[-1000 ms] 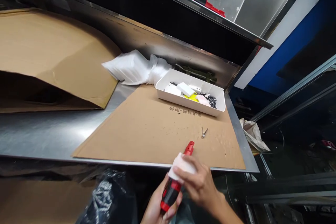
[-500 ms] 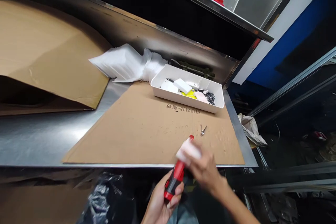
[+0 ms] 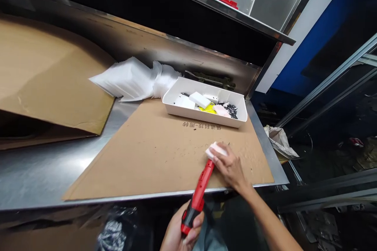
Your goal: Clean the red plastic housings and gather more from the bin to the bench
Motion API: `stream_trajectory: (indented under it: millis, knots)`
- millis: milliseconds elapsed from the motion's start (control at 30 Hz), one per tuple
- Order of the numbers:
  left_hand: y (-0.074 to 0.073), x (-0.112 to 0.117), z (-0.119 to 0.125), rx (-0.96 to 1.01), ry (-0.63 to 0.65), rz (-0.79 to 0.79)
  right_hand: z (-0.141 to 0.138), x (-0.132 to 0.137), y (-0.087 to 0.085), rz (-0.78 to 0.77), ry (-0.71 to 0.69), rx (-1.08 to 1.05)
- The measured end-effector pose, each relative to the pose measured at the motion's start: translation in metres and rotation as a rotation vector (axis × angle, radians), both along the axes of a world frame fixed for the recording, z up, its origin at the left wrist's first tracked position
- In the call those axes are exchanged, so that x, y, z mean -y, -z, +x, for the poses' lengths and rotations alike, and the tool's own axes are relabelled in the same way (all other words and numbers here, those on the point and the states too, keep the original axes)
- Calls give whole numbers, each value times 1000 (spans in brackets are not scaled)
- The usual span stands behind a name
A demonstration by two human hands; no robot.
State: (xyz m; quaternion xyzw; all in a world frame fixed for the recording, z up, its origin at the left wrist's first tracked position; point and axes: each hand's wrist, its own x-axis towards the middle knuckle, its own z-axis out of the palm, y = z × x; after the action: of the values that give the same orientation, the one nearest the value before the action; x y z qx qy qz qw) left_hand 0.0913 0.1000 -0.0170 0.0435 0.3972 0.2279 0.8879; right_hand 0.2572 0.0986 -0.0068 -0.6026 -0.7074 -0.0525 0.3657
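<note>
Item: cordless screwdriver [image 3: 196, 200], red with a black grip, held in my left hand [image 3: 184, 229], the fingers closed firmly around the grip. Its long axis runs up and to the right from near my body, crossing the front edge of the cardboard sheet [image 3: 123, 160], with its red nose lying over the sheet, right of centre. Item: white pad [image 3: 216, 151], held in my right hand [image 3: 229, 168], the fingers curled partly closed over it. The pad sits at the screwdriver's nose, so my right hand is nearer that end and my left hand holds the far end. I cannot tell whether the pad touches the sheet. Compared with the earlier frame, both hands sit further out over the sheet, and the small metal clip that lay bare there is now hidden behind the pad or my right hand. Also listed: white tray [image 3: 204, 115] of small parts, on the sheet near its rear edge; stainless steel counter [image 3: 38, 168] beneath the sheet.
</note>
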Motion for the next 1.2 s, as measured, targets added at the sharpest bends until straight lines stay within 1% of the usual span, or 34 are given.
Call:
stream_trajectory:
  millis: [33, 133, 167, 267, 300, 400, 467, 533, 667, 833, 1000, 1200]
  knots:
    - [2, 0, -1, -1, 18, 22, -4, 2, -1, 15, 13, -11]
    - [6, 0, -1, -40, 62, 124, -15, 8, 2, 5, -95, -27]
    - [7, 0, -1, -59, 69, 169, -15, 7, 2, -30, -74, -55]
    - [5, 3, 1, -143, 84, 323, -1, -3, 3, -122, 66, -128]
    - [4, 3, 2, -184, 100, 384, 7, -6, 2, -149, 89, -137]
    - [4, 2, 2, -324, 175, 583, 24, -4, 1, -230, 85, -140]
    - [7, -1, 1, -396, 226, 688, 27, 5, 2, -268, 76, -126]
    - [11, -4, -1, -439, 271, 747, 25, 13, 2, -295, 72, -105]
    - [19, -8, 1, -483, 331, 806, 16, 12, -1, -332, 99, -65]
    - [27, -7, 6, -519, 336, 837, 1, 12, -5, -357, 184, -17]
    - [26, -5, 6, -520, 331, 853, 0, 11, -5, -366, 255, -9]
    - [23, -1, 8, -528, 274, 855, -3, 11, -7, -386, 233, -8]
